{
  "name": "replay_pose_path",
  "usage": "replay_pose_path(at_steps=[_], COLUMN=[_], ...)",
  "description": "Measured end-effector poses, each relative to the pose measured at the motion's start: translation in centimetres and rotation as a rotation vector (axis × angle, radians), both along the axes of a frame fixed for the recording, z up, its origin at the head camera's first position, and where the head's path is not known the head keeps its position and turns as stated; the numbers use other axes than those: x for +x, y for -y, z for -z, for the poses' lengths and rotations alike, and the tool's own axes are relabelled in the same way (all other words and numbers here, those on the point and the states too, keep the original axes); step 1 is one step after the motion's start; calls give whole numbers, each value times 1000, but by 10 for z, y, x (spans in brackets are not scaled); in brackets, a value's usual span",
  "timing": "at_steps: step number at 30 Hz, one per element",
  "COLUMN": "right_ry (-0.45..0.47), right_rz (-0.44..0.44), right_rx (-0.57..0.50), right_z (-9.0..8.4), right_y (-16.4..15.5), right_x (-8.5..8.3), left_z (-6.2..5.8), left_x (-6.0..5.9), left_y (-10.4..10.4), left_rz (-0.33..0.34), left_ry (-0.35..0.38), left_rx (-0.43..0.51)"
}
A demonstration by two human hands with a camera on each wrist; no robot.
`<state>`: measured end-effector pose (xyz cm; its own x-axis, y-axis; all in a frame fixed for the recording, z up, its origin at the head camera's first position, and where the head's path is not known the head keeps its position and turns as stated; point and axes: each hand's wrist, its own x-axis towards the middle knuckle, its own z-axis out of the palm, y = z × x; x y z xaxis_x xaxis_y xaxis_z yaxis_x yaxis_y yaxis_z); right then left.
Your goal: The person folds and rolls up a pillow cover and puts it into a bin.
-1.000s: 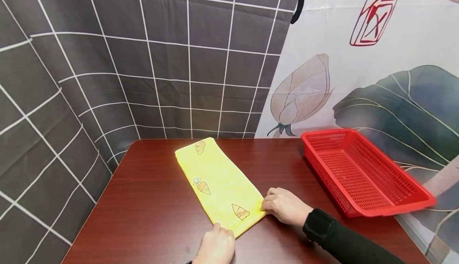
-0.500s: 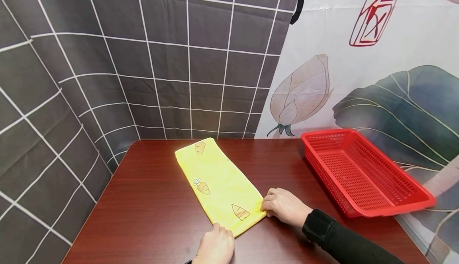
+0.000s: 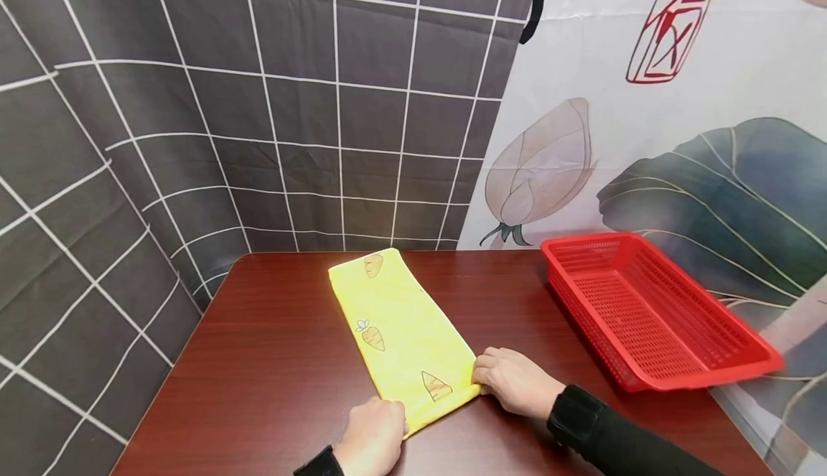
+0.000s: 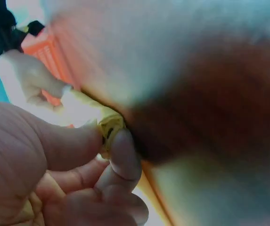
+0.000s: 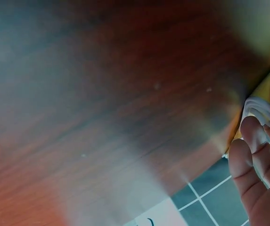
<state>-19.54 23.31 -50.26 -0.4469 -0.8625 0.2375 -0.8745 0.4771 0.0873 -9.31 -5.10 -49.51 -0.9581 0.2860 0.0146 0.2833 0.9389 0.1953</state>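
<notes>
Both wrist views are badly blurred. The left wrist view shows little beyond a thumb and forefinger pinching a bunched yellow corner. The right wrist view shows only smeared wood grain and a few fingertips at the frame's right edge. In the head view the left hand (image 3: 373, 433) is cut off at the wrist by the bottom edge, and its fingertips are hidden under its own knuckles.

The folded yellow towel (image 3: 400, 332), printed with carrots, lies flat on the dark wooden surface (image 3: 271, 361). Its long axis runs from the near edge, between the hands, away toward the far left of the surface, so it sits slightly askew to the surface's sides. Its far short end stops just short of the back edge by the grey grid curtain (image 3: 194, 103).

The left hand grips the towel's near left corner, fingers curled round it. The right hand (image 3: 513, 383) holds the near right corner, fingers bent onto the cloth edge with the thumb at its side.

Bare wood lies open to the towel's left, and between the towel and the red plastic basket (image 3: 652, 311). The basket stands well apart on the right, its outer corner overhanging the surface's right side.
</notes>
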Motion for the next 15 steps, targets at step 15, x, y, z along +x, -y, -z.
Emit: replay_pose_path(at_steps=[15], right_ry=[7], right_rz=[-3], right_rx=[11], right_z=[-7], right_y=[0], right_x=[1], left_z=[4], left_x=[-4], left_y=[7], left_rz=[0], left_ry=[117], left_rx=[138])
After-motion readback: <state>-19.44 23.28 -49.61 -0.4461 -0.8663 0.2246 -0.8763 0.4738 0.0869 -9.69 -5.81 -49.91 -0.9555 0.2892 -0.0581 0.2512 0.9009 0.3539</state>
